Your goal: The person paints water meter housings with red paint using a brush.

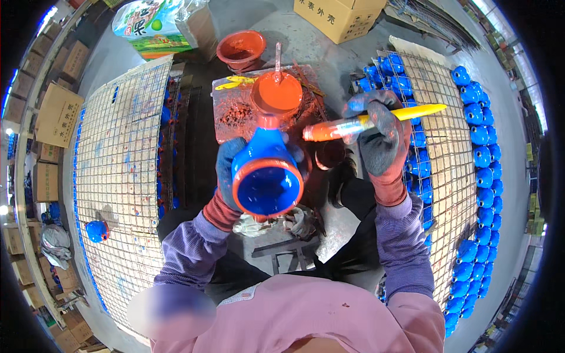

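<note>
A blue hollow metal fitting [265,146], wide at its near mouth and narrow at the far end, is gripped by my left hand [228,170] in a dark, paint-stained glove. Orange-red paint covers the rim of its mouth and its narrow tip. My right hand [384,134], gloved too, is closed around a paintbrush [421,112] with a yellow handle. The brush's orange-red head points left, apart from the fitting. Beyond the fitting sits a container of orange-red paint [282,94] with a stick standing in it, on a paint-spattered board [226,120].
A wire-mesh rack [120,165] stands on the left, with one blue fitting [97,231] on it. To the right is another rack [450,159], with rows of blue fittings [482,176] beside it. A red bowl [241,48] and cardboard boxes [332,19] lie beyond the board.
</note>
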